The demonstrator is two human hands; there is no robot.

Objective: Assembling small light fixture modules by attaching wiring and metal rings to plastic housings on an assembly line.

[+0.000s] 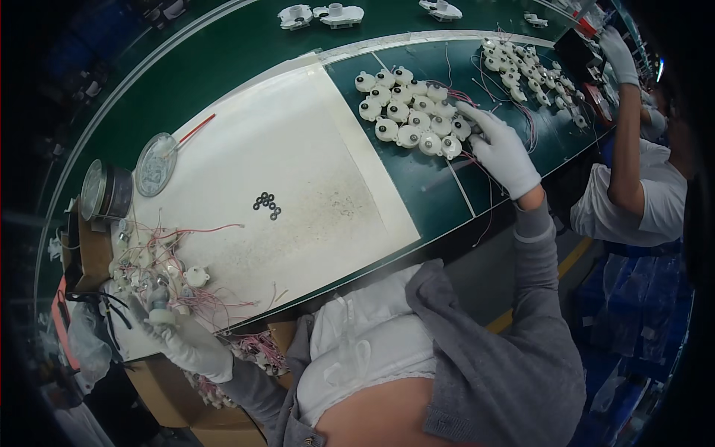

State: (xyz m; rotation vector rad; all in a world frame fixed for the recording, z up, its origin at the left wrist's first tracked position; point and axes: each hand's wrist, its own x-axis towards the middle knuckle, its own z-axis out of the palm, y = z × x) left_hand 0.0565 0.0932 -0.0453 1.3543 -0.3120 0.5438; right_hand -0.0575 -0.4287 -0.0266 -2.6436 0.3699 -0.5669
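My left hand [192, 346], in a white glove, is at the near left corner of the table. Its fingers are closed around a small white round motor [161, 316], partly hidden by the glove. Beside it lies a tangled heap of similar motors [153, 257] with red and pink wires. To the right, my gloved right hand [508, 155] reaches to the edge of a close-set group of white round motors [408, 112]. Most of these carry a black piece in the middle. The fingers are apart and touch the outermost motors, holding none that I can see.
Several black rings [266, 203] lie on the white sheet [313, 149]. A clear round dish [156, 165] with a red stick [196, 130] stands farther left, by a round tin [112, 190]. More motors [525, 71] sit far right, near a co-worker's gloved hand [620, 56]. A cardboard box [167, 391] stands below the table.
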